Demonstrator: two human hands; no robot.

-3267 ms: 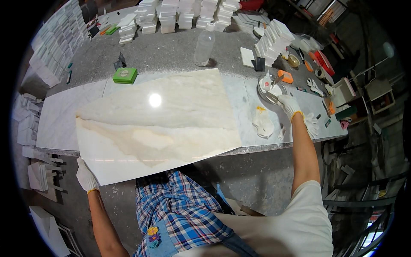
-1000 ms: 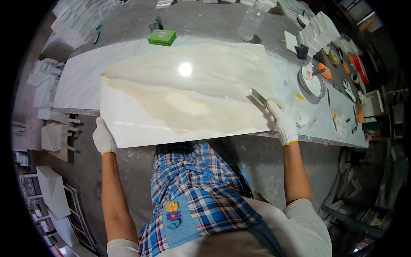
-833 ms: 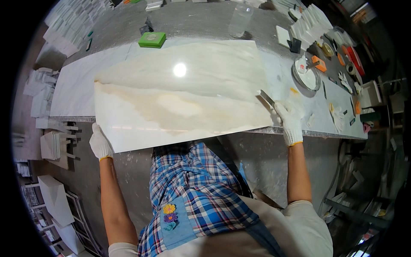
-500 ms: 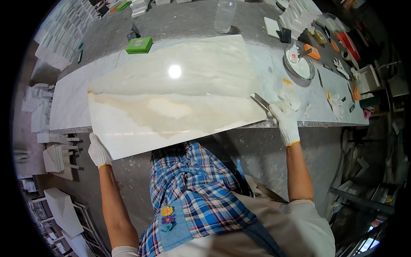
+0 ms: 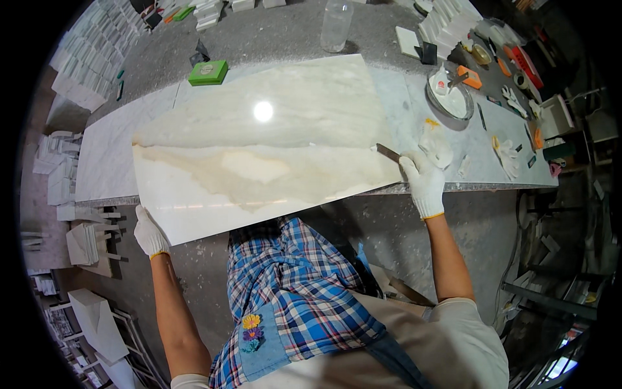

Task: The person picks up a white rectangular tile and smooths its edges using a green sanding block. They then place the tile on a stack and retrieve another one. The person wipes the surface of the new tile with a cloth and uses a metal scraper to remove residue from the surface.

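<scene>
A large polished marble slab (image 5: 259,188), cream with beige and tan veining, lies on the workbench at a slant, its near left corner jutting past the bench edge. At that corner my left hand (image 5: 151,232), in a white knit glove, is closed round the slab's left edge; its fingertips are partly hidden. My right hand (image 5: 424,185), gloved alike, grips a putty knife (image 5: 389,153) near the slab's right edge. The blade points left over the slab, with a dab of white paste at its tip. Its handle is hidden in the glove.
Behind the slab sits a green box (image 5: 208,72). A bowl of white paste (image 5: 451,97) with a tool in it stands at right, near an orange box (image 5: 470,77) and loose gloves (image 5: 506,155). A clear plastic bottle (image 5: 337,26) stands farther back. Stacked tiles (image 5: 97,52) rise at left.
My right hand and the putty knife have shifted slightly left, and the blade now shows narrower, turned more on edge. My left hand stays on the slab's edge.
</scene>
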